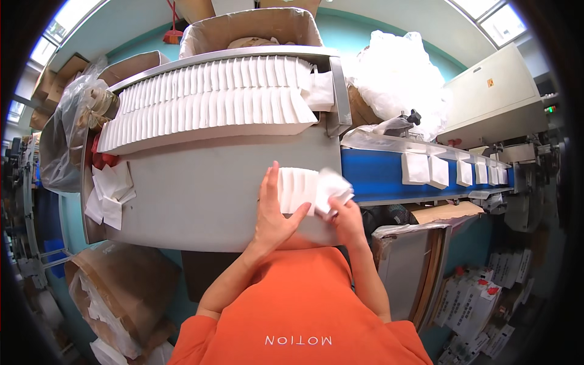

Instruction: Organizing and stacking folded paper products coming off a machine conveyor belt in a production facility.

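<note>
Right at the near edge of the grey worktable, we have a short row of folded white paper napkins between our two hands, standing just right of the middle. Our left hand is spread wide, its fingers pointing to the far side along the row's left end and its thumb stretched rightward across the near edge; it cups that end without closing around anything. Our right hand is at the other end, thumb and fingers drawn together on a clump of white napkins, which is blurred and tilted against the row's right end; we cannot tell how many pieces are pinched there. Farther off, along the far side of the table, we see a long double bank of napkins, packed upright side by side. At the table's left end, loose napkins lie overlapping at odd angles. To the right, a blue conveyor belt joins the table, with separate white stacks spaced along it and closer together toward its right end. Beyond the table we have a large open cardboard box, with a red broom to its left and a bulging white plastic bag to its right. Near us on the left, below the tabletop, is a brown cardboard carton, and our orange shirt fills the near middle.
</note>
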Tool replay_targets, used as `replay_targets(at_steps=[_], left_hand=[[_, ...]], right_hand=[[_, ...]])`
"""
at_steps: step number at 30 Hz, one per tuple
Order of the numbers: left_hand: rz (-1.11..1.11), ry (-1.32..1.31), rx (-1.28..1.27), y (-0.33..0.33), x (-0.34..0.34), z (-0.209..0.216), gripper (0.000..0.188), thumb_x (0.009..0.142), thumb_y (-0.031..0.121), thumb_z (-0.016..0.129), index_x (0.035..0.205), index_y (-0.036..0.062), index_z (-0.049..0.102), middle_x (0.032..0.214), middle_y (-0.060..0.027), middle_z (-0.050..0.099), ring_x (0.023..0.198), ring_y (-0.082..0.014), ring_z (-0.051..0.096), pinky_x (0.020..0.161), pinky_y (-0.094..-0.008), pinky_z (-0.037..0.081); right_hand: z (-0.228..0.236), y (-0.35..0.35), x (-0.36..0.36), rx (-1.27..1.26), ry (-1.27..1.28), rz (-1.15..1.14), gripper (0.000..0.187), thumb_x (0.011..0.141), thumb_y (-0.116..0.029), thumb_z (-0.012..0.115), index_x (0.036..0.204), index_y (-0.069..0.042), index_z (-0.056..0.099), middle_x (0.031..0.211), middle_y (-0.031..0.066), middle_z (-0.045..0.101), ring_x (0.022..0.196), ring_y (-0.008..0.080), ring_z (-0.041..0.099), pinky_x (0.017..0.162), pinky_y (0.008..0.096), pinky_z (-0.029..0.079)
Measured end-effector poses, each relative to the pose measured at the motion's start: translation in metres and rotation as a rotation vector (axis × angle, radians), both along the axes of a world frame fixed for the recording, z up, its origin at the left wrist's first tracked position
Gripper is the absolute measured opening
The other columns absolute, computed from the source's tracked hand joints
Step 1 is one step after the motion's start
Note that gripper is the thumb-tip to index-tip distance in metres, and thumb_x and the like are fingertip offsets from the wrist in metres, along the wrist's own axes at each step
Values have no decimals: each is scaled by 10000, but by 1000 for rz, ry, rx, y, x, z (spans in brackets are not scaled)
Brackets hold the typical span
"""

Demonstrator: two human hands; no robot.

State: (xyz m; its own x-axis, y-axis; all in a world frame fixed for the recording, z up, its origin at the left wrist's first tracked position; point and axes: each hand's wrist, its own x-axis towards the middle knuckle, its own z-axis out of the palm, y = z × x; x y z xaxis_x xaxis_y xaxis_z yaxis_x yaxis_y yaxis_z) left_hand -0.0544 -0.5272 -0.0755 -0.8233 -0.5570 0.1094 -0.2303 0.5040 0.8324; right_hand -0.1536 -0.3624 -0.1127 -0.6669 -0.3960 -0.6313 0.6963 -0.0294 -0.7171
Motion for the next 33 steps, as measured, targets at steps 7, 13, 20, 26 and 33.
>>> replay_targets(at_steps=[7,13,20,26,33], left_hand=[[-66,-128,561,-1,0,-4,1010,781,292,794,1491,-18,146,1365,-242,467,1244,-337,518,1013,-393,433],[-16,-70,517,0,0,-3,1041,772,294,801,1488,-23,115,1364,-242,473,1234,-339,528,1006,-398,439],[-75,-88,584,-1,-2,2,916,811,286,761,1469,-34,210,1363,-243,471,1209,-342,539,1025,-398,418],[-113,-92,619,12,-6,-16,826,824,267,743,1438,-42,284,1304,-224,515,1168,-310,565,956,-388,473],[-23,-45,574,6,-5,-11,833,815,200,754,1438,-47,258,1267,-199,546,1158,-288,572,942,-370,476]], right_hand=[[31,-32,2,248,570,255,457,968,-390,591,1193,5,539,1010,78,635,899,108,571,794,279,493],[22,-18,0,-172,-205,78,318,936,-204,612,1209,-52,559,1043,47,630,837,109,601,668,254,491],[11,-4,-11,-120,-54,-255,348,994,-264,540,1217,2,511,1083,103,628,941,204,654,752,279,543],[23,-35,9,129,376,197,406,972,-359,588,1163,-1,571,1002,79,633,926,102,569,818,248,475],[11,-1,-6,23,-55,284,336,954,-173,596,1206,40,539,1123,103,610,941,188,640,794,296,538]])
